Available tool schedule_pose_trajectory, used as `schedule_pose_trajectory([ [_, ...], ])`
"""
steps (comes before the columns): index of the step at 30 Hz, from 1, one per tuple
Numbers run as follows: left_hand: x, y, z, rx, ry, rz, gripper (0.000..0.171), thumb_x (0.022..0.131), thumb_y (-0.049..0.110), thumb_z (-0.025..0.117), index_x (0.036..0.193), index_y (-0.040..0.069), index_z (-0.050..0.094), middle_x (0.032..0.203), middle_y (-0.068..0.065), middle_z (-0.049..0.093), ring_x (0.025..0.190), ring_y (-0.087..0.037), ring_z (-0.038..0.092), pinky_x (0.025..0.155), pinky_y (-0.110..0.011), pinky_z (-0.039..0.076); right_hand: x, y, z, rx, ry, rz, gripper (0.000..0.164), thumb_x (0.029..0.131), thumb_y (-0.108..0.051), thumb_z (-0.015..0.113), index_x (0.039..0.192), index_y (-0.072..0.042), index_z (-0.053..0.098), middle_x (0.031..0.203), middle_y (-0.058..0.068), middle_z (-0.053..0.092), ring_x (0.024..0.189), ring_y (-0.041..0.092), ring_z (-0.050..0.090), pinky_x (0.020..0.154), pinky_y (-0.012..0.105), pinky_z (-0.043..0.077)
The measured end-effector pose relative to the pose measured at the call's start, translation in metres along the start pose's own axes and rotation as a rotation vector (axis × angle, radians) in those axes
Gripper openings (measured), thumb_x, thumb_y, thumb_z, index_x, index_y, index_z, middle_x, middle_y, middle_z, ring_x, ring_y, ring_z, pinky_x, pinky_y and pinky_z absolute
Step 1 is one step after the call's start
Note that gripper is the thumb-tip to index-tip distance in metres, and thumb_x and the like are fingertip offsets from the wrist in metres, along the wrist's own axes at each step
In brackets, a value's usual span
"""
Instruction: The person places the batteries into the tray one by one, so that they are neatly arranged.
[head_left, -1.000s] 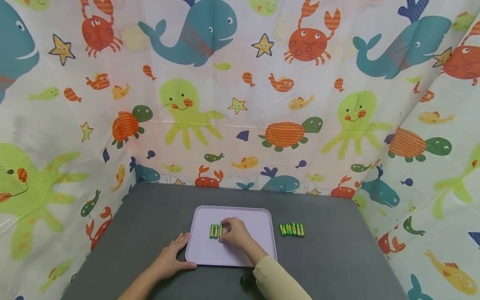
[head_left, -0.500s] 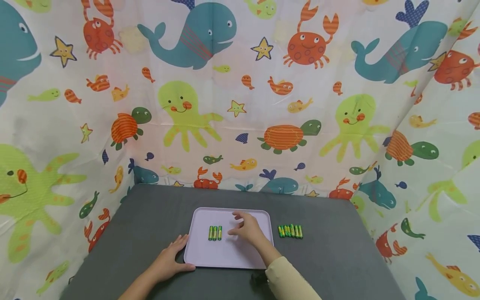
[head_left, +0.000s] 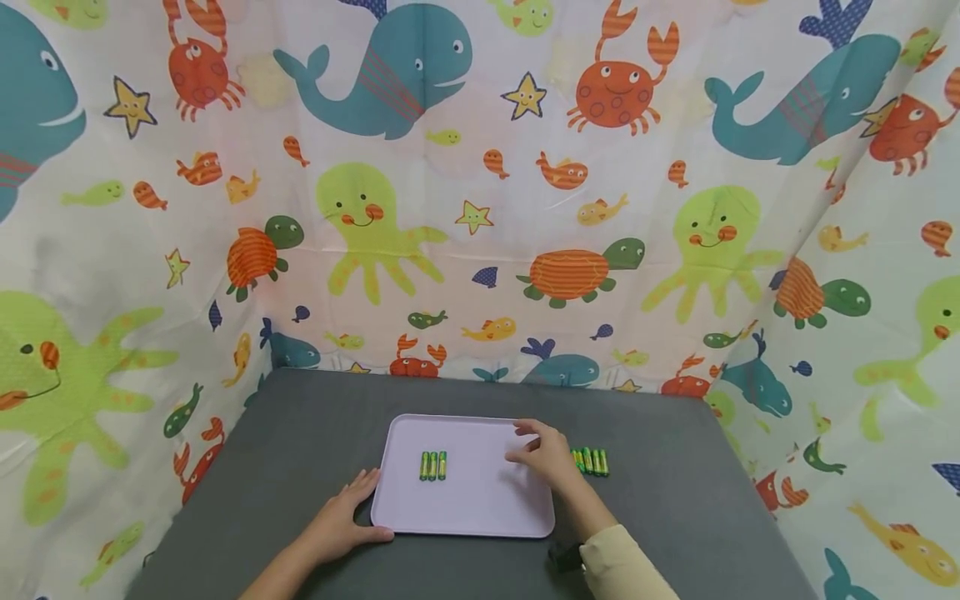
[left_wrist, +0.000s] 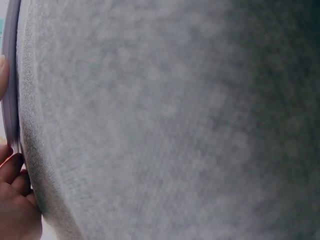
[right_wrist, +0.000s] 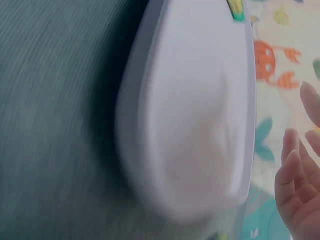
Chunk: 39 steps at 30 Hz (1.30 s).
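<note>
Three green-and-yellow batteries (head_left: pixel 432 466) lie side by side on a pale lilac tray (head_left: pixel 480 508), left of its middle. My left hand (head_left: pixel 341 525) rests at the tray's front left corner, fingers along the left side and thumb at the front edge. My right hand (head_left: pixel 550 454) hovers over the tray's right edge, thumb and fingers apart with nothing between them. A row of batteries (head_left: pixel 596 462) lies on the table just right of the tray, partly hidden behind my right hand. In the right wrist view my right fingers (right_wrist: pixel 290 175) show loosely bent.
The dark grey tabletop (head_left: pixel 645 517) extends around the tray. A curtain (head_left: pixel 480 250) printed with sea animals hangs behind the table and along both sides. A small black object (head_left: pixel 564 557) sits by the right sleeve (head_left: pixel 626 558).
My right hand has let go of the third battery in the tray's row and moved right, to the tray's right edge. My left hand has stayed at the corner.
</note>
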<state>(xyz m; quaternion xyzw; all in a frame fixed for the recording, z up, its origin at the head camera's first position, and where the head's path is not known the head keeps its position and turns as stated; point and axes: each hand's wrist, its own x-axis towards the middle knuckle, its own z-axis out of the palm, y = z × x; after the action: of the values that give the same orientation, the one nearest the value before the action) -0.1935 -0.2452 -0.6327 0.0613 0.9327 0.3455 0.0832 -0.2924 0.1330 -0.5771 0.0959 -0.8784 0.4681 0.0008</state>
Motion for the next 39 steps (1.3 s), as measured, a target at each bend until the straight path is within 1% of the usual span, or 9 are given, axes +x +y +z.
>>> schedule_pose_trajectory([
  [6,0.000,-0.001,0.002,-0.006,0.000,0.002,0.112,0.066,0.057,0.088,0.156,0.009,0.039,0.162,-0.015,0.036,0.152,-0.040,0.026,0.113,-0.074,0.022,-0.008,0.027,-0.033,-0.030,0.079,0.064,0.053,0.078,-0.012,0.087,0.127,-0.010,0.068,0.123,0.015,0.070,0.076,0.015,0.064,0.058,0.027,0.052],
  [11,0.000,-0.001,0.002,0.002,0.004,0.007,0.111,0.067,0.056,0.088,0.156,0.009,0.039,0.162,-0.015,0.036,0.152,-0.039,0.027,0.113,-0.074,0.022,-0.013,0.048,-0.058,-0.070,0.089,0.086,0.057,0.080,-0.014,0.086,0.132,-0.008,0.065,0.128,0.015,0.068,0.078,0.017,0.064,0.059,0.027,0.051],
  [16,-0.001,0.001,0.001,0.001,-0.002,-0.002,0.112,0.067,0.057,0.088,0.156,0.010,0.039,0.162,-0.015,0.036,0.152,-0.039,0.027,0.113,-0.074,0.022,-0.016,0.066,-0.076,-0.143,0.113,0.104,0.060,0.079,-0.017,0.087,0.134,-0.008,0.064,0.129,0.015,0.067,0.083,0.020,0.065,0.061,0.028,0.052],
  [19,-0.001,0.002,0.000,0.001,-0.004,-0.007,0.112,0.066,0.056,0.088,0.156,0.010,0.039,0.162,-0.014,0.036,0.152,-0.038,0.026,0.113,-0.073,0.022,-0.019,0.075,-0.086,-0.182,0.111,0.133,0.060,0.079,-0.018,0.087,0.134,-0.010,0.064,0.126,0.017,0.066,0.088,0.023,0.064,0.064,0.031,0.051],
  [23,-0.002,0.003,-0.001,0.003,-0.004,-0.007,0.112,0.066,0.056,0.088,0.156,0.009,0.039,0.162,-0.013,0.036,0.152,-0.038,0.026,0.114,-0.073,0.022,-0.024,0.086,-0.097,-0.221,0.080,0.161,0.065,0.076,-0.017,0.089,0.135,-0.011,0.063,0.124,0.020,0.063,0.094,0.029,0.062,0.069,0.040,0.052],
  [27,-0.002,0.003,-0.001,-0.003,0.001,-0.003,0.111,0.067,0.056,0.088,0.155,0.009,0.040,0.162,-0.013,0.037,0.152,-0.038,0.026,0.114,-0.073,0.021,-0.028,0.096,-0.107,-0.227,0.033,0.166,0.073,0.073,-0.013,0.090,0.139,-0.008,0.059,0.128,0.023,0.061,0.103,0.035,0.062,0.071,0.046,0.054],
  [31,-0.002,0.003,-0.002,-0.003,0.007,0.004,0.111,0.067,0.056,0.088,0.155,0.009,0.039,0.162,-0.014,0.036,0.152,-0.038,0.026,0.114,-0.073,0.021,-0.029,0.103,-0.111,-0.245,-0.007,0.205,0.077,0.074,-0.010,0.089,0.143,-0.008,0.055,0.124,0.025,0.062,0.108,0.038,0.061,0.077,0.052,0.055],
  [34,-0.002,0.002,-0.002,-0.004,0.007,0.008,0.111,0.067,0.055,0.088,0.155,0.008,0.039,0.162,-0.014,0.037,0.152,-0.038,0.026,0.115,-0.072,0.021,-0.029,0.109,-0.110,-0.277,-0.027,0.210,0.075,0.075,-0.011,0.088,0.143,-0.007,0.056,0.125,0.025,0.062,0.109,0.039,0.062,0.083,0.056,0.054],
  [39,-0.001,0.001,0.000,-0.001,-0.004,-0.014,0.111,0.067,0.056,0.088,0.156,0.010,0.039,0.162,-0.013,0.036,0.153,-0.038,0.026,0.114,-0.073,0.021,-0.032,0.119,-0.107,-0.295,-0.028,0.163,0.066,0.080,-0.010,0.085,0.141,-0.006,0.058,0.139,0.023,0.056,0.113,0.040,0.062,0.089,0.057,0.053],
])
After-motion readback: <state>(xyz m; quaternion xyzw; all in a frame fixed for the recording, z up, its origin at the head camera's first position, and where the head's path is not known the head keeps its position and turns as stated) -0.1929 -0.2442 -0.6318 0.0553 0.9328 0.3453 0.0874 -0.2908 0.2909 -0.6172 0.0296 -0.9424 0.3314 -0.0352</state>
